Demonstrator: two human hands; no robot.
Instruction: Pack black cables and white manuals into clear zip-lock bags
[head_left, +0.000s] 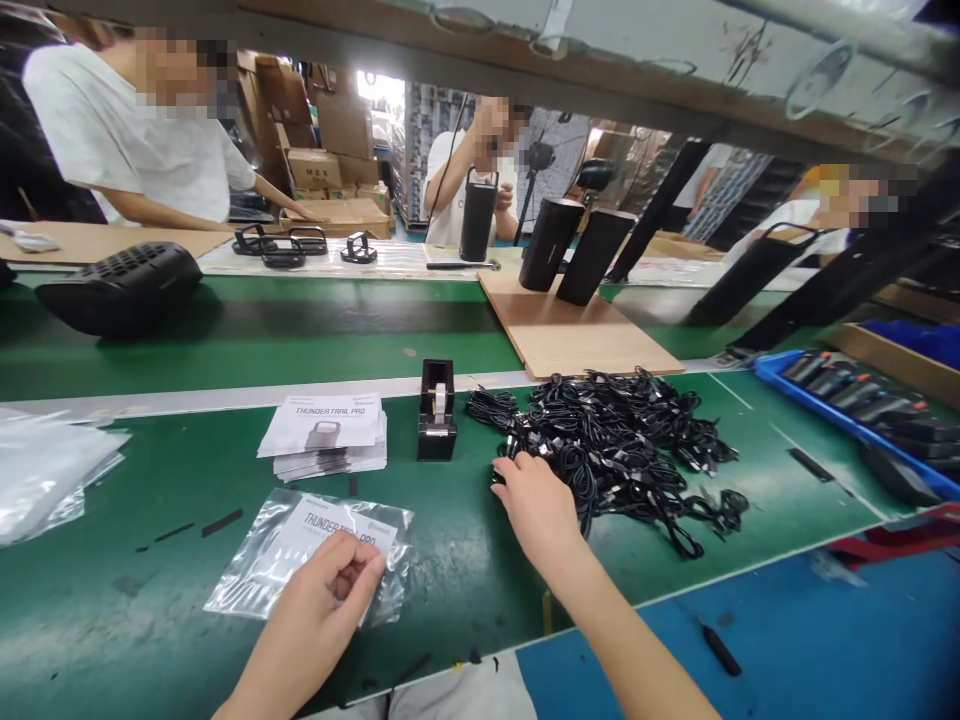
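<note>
My left hand (330, 590) pinches the near edge of a clear plastic bag (300, 550) that holds a white "Thunder Trail Pro" booklet, lying flat on the green table (465, 560). My right hand (536, 505) reaches to the near left edge of a pile of black coiled cables (615, 450); its fingers curl onto a cable there. A stack of the same white booklets (326, 435) lies beyond the bag. A black tape dispenser (437, 410) stands between the booklets and the cables.
Empty clear bags (45, 470) lie at far left. A blue tray (870, 420) of dark parts sits at right. Black cylindrical speakers (570, 250) stand on a wooden board (585, 335) beyond the conveyor; a black grille part (120, 285) lies left. Three people work across the line.
</note>
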